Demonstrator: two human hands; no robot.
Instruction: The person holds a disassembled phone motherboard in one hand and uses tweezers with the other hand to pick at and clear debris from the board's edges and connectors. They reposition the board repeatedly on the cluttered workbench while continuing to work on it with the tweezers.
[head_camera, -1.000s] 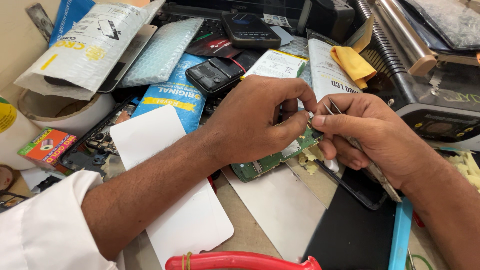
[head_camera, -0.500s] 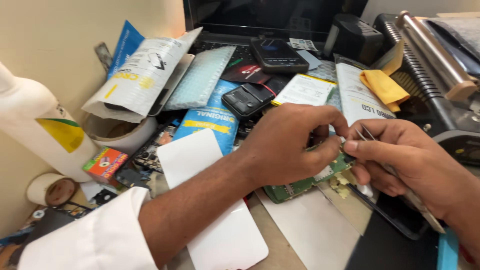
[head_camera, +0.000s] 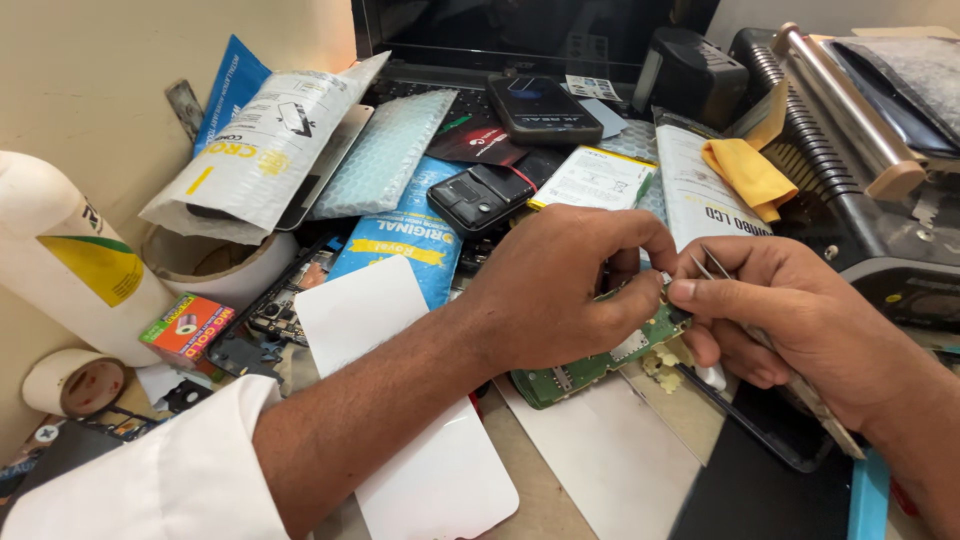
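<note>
My left hand (head_camera: 565, 290) is closed over a green circuit board (head_camera: 600, 365), pinching its upper right end with thumb and fingers. Right beside it, my right hand (head_camera: 790, 320) grips thin metal tweezers (head_camera: 712, 264), their tips meeting the board at the spot where my left fingers pinch. The board lies tilted above a white card (head_camera: 440, 470) and a dark phone frame (head_camera: 770, 430). What sits between the tweezer tips is hidden by my fingers.
Around the hands lie a black keypad phone (head_camera: 485, 195), a smartphone (head_camera: 540, 108), a battery (head_camera: 592, 180), blue and silver pouches (head_camera: 400, 235), a white bottle (head_camera: 70, 260), tape rolls (head_camera: 75, 385) and a yellow cloth (head_camera: 750, 170) on a black roller machine (head_camera: 850, 150).
My view has shifted left and down, bringing the white bottle and tape rolls into sight. Both hands stay together on the board with only slight movement of the fingers.
</note>
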